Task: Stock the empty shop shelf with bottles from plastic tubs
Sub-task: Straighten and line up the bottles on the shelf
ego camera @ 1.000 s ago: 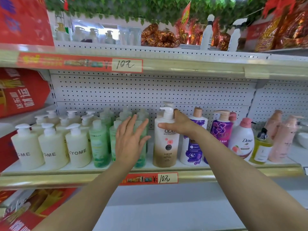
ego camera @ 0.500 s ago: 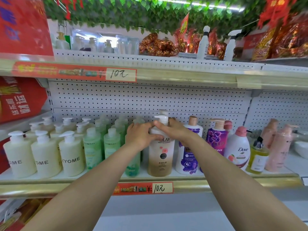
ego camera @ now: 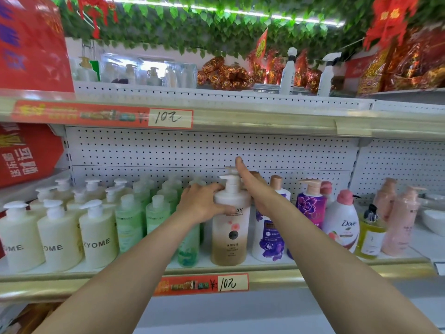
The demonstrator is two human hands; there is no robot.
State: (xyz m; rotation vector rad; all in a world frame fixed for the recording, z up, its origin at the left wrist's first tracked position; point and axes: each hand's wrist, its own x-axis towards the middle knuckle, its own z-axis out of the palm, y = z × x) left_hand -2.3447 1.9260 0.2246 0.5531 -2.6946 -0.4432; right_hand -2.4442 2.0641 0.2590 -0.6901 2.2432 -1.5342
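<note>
A white-and-tan Olay pump bottle (ego camera: 230, 239) stands upright near the front of the middle shelf (ego camera: 313, 276). My left hand (ego camera: 199, 206) grips its shoulder from the left, thumb across the front label. My right hand (ego camera: 255, 189) lies flat against the right side of its pump neck, fingers stretched up toward the pegboard. Left of it stand green bottles (ego camera: 130, 220) and white KYOME pump bottles (ego camera: 97, 235). To its right is a white bottle with purple flowers (ego camera: 267, 239), partly behind my right forearm.
Further right stand a purple pump bottle (ego camera: 310, 206), a Dove bottle (ego camera: 343, 225), a yellow bottle (ego camera: 370, 235) and pink bottles (ego camera: 397, 220). The upper shelf edge (ego camera: 240, 121) overhangs. A red box (ego camera: 24, 153) sits at left. A bare lower shelf (ego camera: 240, 314) lies below.
My left hand moved from the green bottles onto the Olay bottle's shoulder. My right hand opened from the pump top to lie flat beside the neck. The view tilted upward.
</note>
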